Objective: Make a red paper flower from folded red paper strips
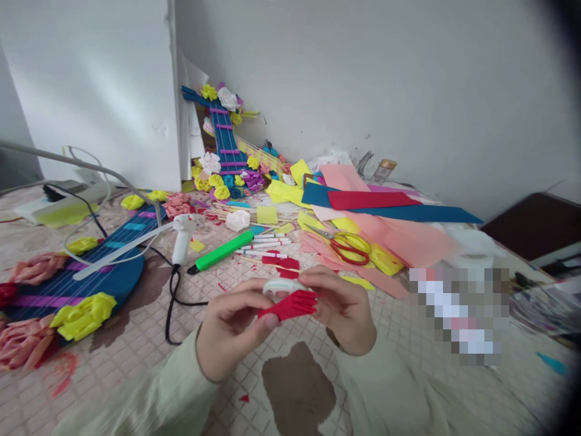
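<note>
The left hand and the right hand are both pinching a piece of red paper with a cut fringe. Their fingers are closing on its two ends and holding it in the air, nearer to the camera than the scissors. A white ring is showing just behind the paper, but the fingers are hiding most of it, so I cannot tell which hand is gripping it.
</note>
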The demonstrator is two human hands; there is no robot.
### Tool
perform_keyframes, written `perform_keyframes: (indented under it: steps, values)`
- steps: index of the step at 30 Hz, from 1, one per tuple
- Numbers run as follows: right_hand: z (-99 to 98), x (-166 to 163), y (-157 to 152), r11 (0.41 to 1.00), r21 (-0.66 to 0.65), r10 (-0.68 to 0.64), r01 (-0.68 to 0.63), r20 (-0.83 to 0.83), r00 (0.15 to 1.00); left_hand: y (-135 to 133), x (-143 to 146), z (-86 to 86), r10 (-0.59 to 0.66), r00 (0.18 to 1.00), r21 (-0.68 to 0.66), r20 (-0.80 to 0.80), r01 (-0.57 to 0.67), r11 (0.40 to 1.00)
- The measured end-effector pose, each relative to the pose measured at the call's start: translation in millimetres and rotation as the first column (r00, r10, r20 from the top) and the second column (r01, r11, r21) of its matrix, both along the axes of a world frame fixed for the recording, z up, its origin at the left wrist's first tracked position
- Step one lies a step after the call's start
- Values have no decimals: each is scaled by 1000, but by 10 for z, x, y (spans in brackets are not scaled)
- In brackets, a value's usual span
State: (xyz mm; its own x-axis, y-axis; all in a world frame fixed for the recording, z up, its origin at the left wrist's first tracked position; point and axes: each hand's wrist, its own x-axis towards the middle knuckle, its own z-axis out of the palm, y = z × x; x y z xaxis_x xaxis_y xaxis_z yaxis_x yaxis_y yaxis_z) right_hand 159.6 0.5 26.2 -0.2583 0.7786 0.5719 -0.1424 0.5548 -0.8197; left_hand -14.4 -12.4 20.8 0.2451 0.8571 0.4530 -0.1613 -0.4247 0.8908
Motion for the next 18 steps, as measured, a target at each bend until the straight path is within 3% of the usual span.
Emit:
perform_keyframes:
  steps: [5, 9, 12, 18]
  values:
    - [8, -16, -15, 999, 33, -38, 38, 6, 999, 22, 30, -29, -140, 952, -259, 272, 212, 942]
    - [18, 1, -7, 998, 54, -27, 28, -14, 1000, 18, 70, -27, -174, 913, -382, 369, 320, 867]
    - [41, 21, -10, 999, 38, -1, 1, -19, 1000, 13, 65, -13, -200, 922, -375, 330, 323, 869]
    - [93, 51, -7, 1000, -3, 7, -7, -11, 1000, 34, 16, 16, -218, 968, -219, 120, 240, 946]
